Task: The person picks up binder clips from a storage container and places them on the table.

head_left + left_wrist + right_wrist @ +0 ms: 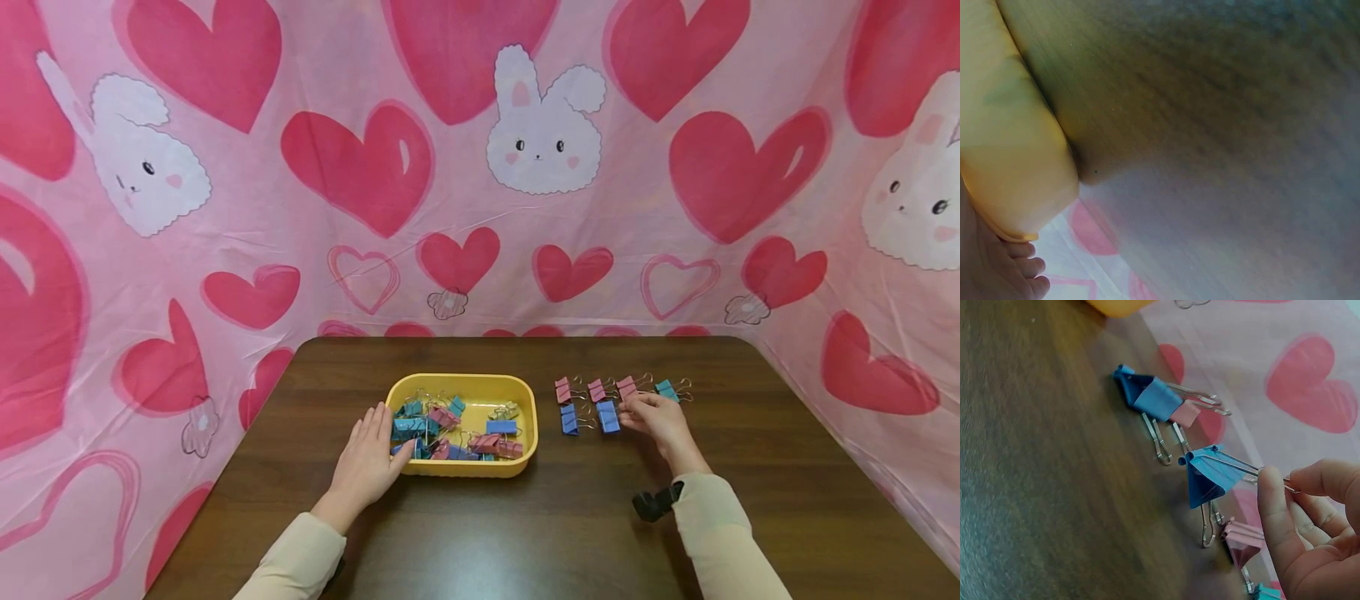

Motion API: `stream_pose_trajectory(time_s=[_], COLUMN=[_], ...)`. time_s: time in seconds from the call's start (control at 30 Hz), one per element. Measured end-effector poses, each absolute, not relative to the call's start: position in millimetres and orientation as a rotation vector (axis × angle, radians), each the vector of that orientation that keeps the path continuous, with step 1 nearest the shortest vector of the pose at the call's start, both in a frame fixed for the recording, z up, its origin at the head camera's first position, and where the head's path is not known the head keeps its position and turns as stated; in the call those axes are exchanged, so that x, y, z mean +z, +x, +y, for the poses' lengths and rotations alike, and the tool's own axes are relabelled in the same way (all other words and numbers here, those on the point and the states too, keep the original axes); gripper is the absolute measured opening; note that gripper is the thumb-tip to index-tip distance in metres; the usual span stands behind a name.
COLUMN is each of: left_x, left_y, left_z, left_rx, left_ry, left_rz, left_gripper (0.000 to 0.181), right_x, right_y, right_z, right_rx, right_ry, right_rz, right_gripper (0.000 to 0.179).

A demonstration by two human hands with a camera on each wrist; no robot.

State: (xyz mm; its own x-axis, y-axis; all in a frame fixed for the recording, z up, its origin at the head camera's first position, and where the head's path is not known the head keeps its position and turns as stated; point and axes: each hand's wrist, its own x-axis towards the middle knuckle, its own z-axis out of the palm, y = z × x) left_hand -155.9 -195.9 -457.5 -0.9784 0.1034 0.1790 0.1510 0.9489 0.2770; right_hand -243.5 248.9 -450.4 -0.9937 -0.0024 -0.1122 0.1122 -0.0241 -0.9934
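Tray [465, 470]: smooth plastic, soft gloss. Clips [608, 417]: glossy coated metal; handles [1241, 465] bare shiny wire. Worktop [540, 517]: smooth wood grain, sheen at 6 o'clock. Backdrop [630, 208], 12 o'clock: creased cloth. Sleeves [723, 521], 5 and 7 o'clock: matt cloth.

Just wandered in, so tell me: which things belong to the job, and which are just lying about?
In the job:
yellow tray, left hand on it
clips inside
blue clip pinched by right hand
clips beside the tray

Just there:
table
heart-patterned cloth
black wrist gadget
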Motion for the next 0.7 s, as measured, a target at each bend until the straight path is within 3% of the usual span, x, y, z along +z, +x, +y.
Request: stream_pose_trajectory(time_s=[0.7], left_x=[-456.9], left_y=[-155.2], left_z=[-195.3], left_rx=[-0.468], left_ry=[-0.176], left_rz=[-2.950], left_gripper=[0.076], right_x=[-457.3], right_y=[-250.8], right_z=[247.3], right_rx=[-2.146], right_ry=[0.174], right_rz=[2.139], right_gripper=[0.042])
